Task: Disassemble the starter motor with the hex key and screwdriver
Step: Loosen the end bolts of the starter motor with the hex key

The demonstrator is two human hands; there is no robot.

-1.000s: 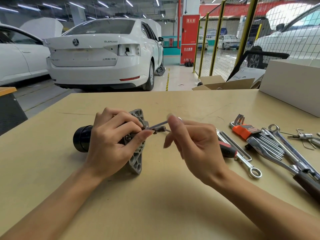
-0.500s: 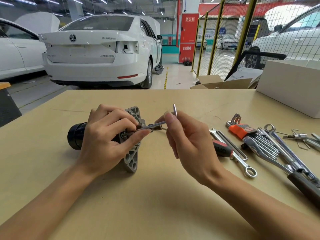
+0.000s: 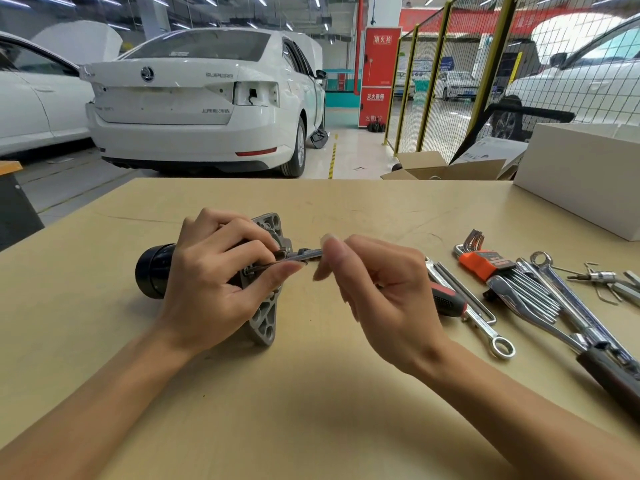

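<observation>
The broad tan tabletop [image 3: 311, 410] gives a flat bed for the work, and the spare tools lie to the person's right, within reach but out of the way. Largest among them is a long chrome ratchet with a dark handle [image 3: 540, 320], then a chrome combination wrench [image 3: 485, 327], a red-and-black-handled screwdriver [image 3: 446, 301] partly hidden behind the right hand, and an orange holder of silver hex keys [image 3: 485, 263].

The starter motor, a black cylinder with a grey cast-metal flange [image 3: 265, 320], lies on its side at the table's middle, flange facing right, probably so the fastener on that face meets the tool head-on. The left hand [image 3: 214, 285] wraps over the body and grips it, fingers curled near the flange, which looks meant to stop the motor rolling under torque.

The slim grey steel hex key [image 3: 301, 256] runs roughly level from the flange to the right hand [image 3: 377, 292], whose fingertips pinch its outer end, apparently to spin a loosened screw. The screw itself is too small to make out.
</observation>
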